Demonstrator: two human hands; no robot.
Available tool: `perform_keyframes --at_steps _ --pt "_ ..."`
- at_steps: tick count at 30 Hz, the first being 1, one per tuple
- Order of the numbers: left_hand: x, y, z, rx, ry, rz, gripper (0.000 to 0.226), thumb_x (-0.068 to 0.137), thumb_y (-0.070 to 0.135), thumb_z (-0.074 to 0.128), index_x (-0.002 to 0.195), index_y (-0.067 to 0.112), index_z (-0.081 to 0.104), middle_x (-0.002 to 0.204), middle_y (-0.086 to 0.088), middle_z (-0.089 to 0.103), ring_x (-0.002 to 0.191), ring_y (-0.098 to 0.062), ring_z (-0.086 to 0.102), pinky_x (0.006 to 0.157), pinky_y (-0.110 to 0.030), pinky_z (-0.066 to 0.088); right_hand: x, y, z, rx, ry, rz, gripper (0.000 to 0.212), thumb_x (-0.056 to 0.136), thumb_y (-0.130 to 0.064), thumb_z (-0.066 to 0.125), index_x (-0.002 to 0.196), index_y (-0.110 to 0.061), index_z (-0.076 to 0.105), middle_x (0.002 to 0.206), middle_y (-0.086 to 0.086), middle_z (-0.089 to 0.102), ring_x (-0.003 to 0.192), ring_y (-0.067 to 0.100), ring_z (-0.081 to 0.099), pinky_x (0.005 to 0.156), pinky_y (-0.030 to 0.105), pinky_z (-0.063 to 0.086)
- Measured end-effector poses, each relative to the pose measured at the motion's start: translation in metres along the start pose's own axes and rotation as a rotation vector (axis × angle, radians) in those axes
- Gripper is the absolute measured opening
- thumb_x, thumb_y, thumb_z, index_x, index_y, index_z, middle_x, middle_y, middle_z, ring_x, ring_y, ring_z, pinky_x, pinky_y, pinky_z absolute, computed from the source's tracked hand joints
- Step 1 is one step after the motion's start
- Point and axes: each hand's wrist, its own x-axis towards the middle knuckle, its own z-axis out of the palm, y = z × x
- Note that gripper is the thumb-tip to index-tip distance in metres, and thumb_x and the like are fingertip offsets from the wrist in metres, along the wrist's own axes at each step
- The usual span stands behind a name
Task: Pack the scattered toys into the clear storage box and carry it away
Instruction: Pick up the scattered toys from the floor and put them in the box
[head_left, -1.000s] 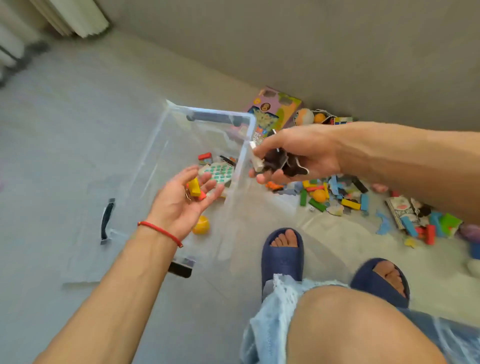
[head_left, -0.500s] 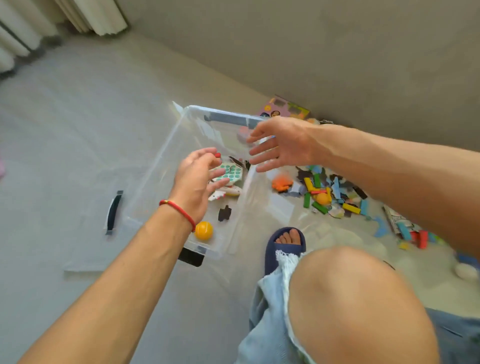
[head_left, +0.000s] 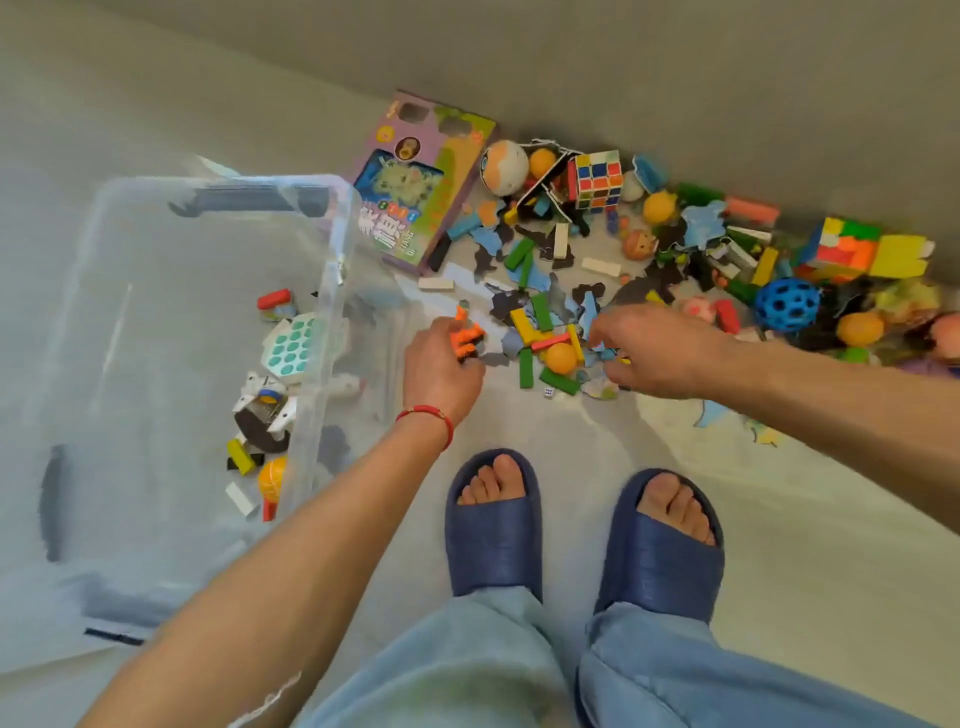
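Orange toy (head_left: 466, 340) in left hands' (head_left: 441, 371) grip, apparently pointing wallward.

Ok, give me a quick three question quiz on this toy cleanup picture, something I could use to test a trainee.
1. True or false: the left hand grips an orange toy.
2. Which lies inside the clear storage box? A) blue holed ball B) teal dotted pad C) white-faced puzzle cube
3. Fill in: the purple game box lies on the floor beside the storage box's ____ corner.

Key: 1 true; 2 B; 3 far right. The right hand reaches into the block pile; whether it grips anything is unclear.
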Motion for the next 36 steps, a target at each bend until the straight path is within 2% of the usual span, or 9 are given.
perform_keyframes --at_steps 4,11,16,19,24,27,29,32,36 --pt "0.04 -0.024 0.024 0.299 0.032 0.141 0.045 0.076 0.02 0.068 0.12 0.021 0.058 0.123 -0.006 0.059 0.116 -0.029 0.05 0.092 -0.035 0.043 0.038 -0.012 0.038 -0.105 0.183 -0.15 0.044 0.089 -0.032 0.059 0.131 -0.019 0.05 0.12 0.008 0.053 0.109 0.031 0.053 0.082 0.044 0.049" --pt "0.054 -0.038 0.045 0.241 0.085 0.144 0.037 0.077 0.027 0.077 0.105 0.014 0.059 0.12 -0.011 0.048 0.106 -0.029 0.05 0.087 -0.023 0.037 0.072 -0.022 0.084 -0.198 0.401 -0.075 0.029 0.087 -0.016 0.062 0.113 -0.008 0.053 0.11 0.015 0.053 0.102 0.034 0.049 0.074 0.043 0.041" --pt "0.049 -0.039 0.048 0.254 0.129 0.126 0.04 0.074 0.028 0.077 0.104 0.012 0.057 0.116 -0.012 0.049 0.102 -0.029 0.05 0.081 -0.026 0.039 0.07 -0.024 0.092 -0.222 0.4 -0.041 0.027 0.083 -0.005 0.066 0.109 -0.004 0.056 0.106 0.019 0.056 0.102 0.038 0.052 0.067 0.043 0.046" --pt "0.044 -0.036 0.047 0.285 0.11 0.123 0.057 0.068 0.027 0.079 0.113 0.01 0.049 0.114 -0.013 0.047 0.099 -0.031 0.047 0.074 -0.031 0.036 0.065 -0.025 0.091 -0.185 0.367 -0.003 0.038 0.083 0.001 0.064 0.119 -0.003 0.052 0.115 0.02 0.052 0.111 0.038 0.048 0.073 0.04 0.045" --pt "0.041 -0.035 0.045 0.213 0.16 0.089 0.086 0.062 0.026 0.075 0.139 0.023 0.038 0.113 -0.005 0.035 0.104 -0.026 0.042 0.087 -0.035 0.045 0.065 -0.021 0.09 -0.077 0.421 -0.023 0.036 0.082 0.003 0.067 0.113 -0.005 0.053 0.111 0.016 0.055 0.104 0.033 0.048 0.075 0.04 0.043" --pt "0.035 -0.029 0.044 0.128 0.166 0.029 0.067 0.062 0.032 0.075 0.123 0.024 0.051 0.112 -0.002 0.029 0.106 -0.026 0.041 0.09 -0.035 0.048 0.056 -0.016 0.082 0.389 0.505 0.145 0.013 0.094 -0.014 0.062 0.104 -0.009 0.056 0.098 0.006 0.059 0.089 0.023 0.05 0.07 0.038 0.041" --pt "0.032 -0.024 0.044 0.074 0.122 -0.011 0.054 0.061 0.033 0.079 0.108 0.022 0.053 0.112 -0.003 0.031 0.103 -0.025 0.044 0.086 -0.031 0.049 0.045 -0.009 0.076 0.609 0.516 0.242 0.015 0.092 -0.022 0.064 0.1 -0.011 0.058 0.092 0.003 0.062 0.084 0.02 0.052 0.067 0.034 0.039" --pt "0.025 -0.021 0.044 0.083 0.017 0.026 0.043 0.065 0.022 0.079 0.096 0.017 0.05 0.1 0.001 0.045 0.087 -0.019 0.05 0.066 -0.021 0.042 0.03 0.0 0.074 0.678 0.523 0.269 0.026 0.084 -0.023 0.072 0.102 -0.013 0.056 0.094 0.003 0.062 0.085 0.021 0.057 0.068 0.035 0.043" --pt "0.013 -0.026 0.047 0.108 -0.016 0.1 0.026 0.068 0.006 0.063 0.089 0.016 0.052 0.081 0.003 0.056 0.076 -0.022 0.055 0.061 -0.035 0.048 0.026 -0.008 0.086 0.535 0.387 0.15 0.034 0.083 -0.015 0.07 0.115 -0.016 0.06 0.101 0.003 0.052 0.092 0.024 0.055 0.072 0.034 0.043"
